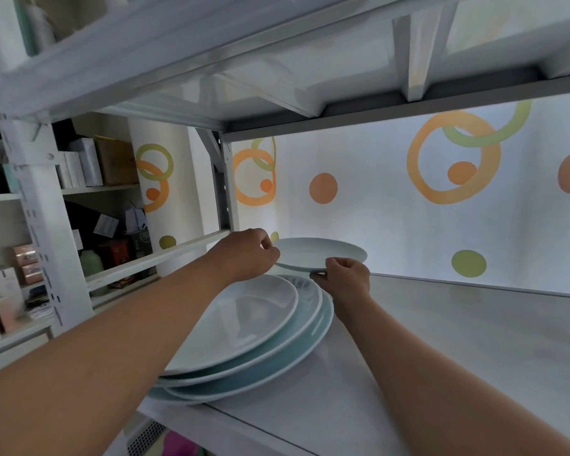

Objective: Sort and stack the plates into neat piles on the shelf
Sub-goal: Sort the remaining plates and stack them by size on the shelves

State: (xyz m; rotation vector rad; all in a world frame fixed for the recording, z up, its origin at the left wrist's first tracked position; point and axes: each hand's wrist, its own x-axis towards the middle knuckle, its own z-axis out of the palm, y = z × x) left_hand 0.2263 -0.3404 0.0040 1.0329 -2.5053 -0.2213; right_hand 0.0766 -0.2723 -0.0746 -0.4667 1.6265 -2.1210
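Far left of frame: side shelves (106,189) crowded with boxes and a green bottle (92,266). White post (40,205) stands between them and the main shelf (441,340). Centre: pile (244,327) of large plates, at least four rims visible, white on top, pale teal beneath, edges staggered. Left hand (244,255) pinched shut on left rim of small plate (320,253); right hand (346,276) pinched on its near rim. Small plate held above pile's far edge. Right: shelf bare, patterned wall (408,205) behind
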